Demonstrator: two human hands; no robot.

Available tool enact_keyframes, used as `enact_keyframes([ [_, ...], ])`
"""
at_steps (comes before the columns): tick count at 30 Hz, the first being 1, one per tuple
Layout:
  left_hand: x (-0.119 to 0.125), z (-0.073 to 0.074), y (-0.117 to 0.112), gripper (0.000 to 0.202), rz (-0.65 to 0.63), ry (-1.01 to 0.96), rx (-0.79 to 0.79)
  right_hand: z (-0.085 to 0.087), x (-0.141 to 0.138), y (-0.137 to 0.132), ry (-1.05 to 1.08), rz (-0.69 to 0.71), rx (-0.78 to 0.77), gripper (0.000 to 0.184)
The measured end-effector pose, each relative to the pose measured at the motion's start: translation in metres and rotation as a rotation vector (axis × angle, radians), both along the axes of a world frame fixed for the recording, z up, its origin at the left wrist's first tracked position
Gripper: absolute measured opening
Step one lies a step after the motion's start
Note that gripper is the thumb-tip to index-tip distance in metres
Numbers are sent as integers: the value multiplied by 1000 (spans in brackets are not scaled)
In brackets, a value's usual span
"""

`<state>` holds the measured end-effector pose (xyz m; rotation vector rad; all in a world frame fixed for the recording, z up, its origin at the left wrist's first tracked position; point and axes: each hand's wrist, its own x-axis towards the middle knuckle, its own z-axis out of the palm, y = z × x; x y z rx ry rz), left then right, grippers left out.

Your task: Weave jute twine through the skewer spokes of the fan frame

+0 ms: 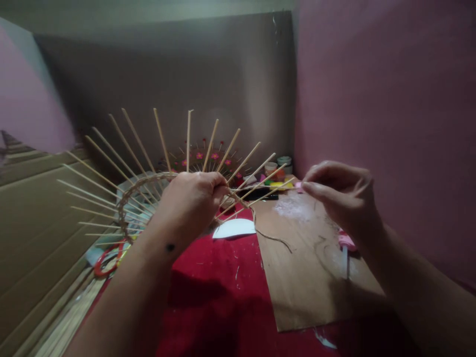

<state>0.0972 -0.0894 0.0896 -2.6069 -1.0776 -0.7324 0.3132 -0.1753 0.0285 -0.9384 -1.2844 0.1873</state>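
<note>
A ring of braided twine (121,210) with thin wooden sticks (189,141) fanning outward is held up above the table. My left hand (193,201) is closed on the ring's near right part, covering some of it. From there a strand of twine (266,187) runs taut to my right hand (338,191), which pinches its end between thumb and fingertips. Another loose tail of twine (275,238) dangles from the ring below the sticks. Beneath it lies a white half-round piece (235,228).
Red cloth (223,277) covers the table, with a cardboard sheet (297,287) on the right. A pink-handled tool (346,241) lies there. Small jars (284,162) and a flower-decorated piece (201,156) stand behind. Red-handled scissors (106,263) lie left, near a cardboard box (33,238).
</note>
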Motion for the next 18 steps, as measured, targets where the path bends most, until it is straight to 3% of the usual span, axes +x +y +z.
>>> enact_keyframes([
  [6,-3,2,1,23,25,-50,28,-6,0,18,-370,299,-387,9],
  [11,0,-1,0,23,-2,9,11,-17,-16,29,-660,321,-449,11],
  [14,2,-3,0,24,16,17,1,-25,-21,32,-650,268,-477,14],
  [16,2,-3,0,24,25,20,3,-29,-23,33,-557,226,-492,6],
  [18,3,-3,-1,25,28,30,10,-30,-28,32,-403,224,-478,16],
])
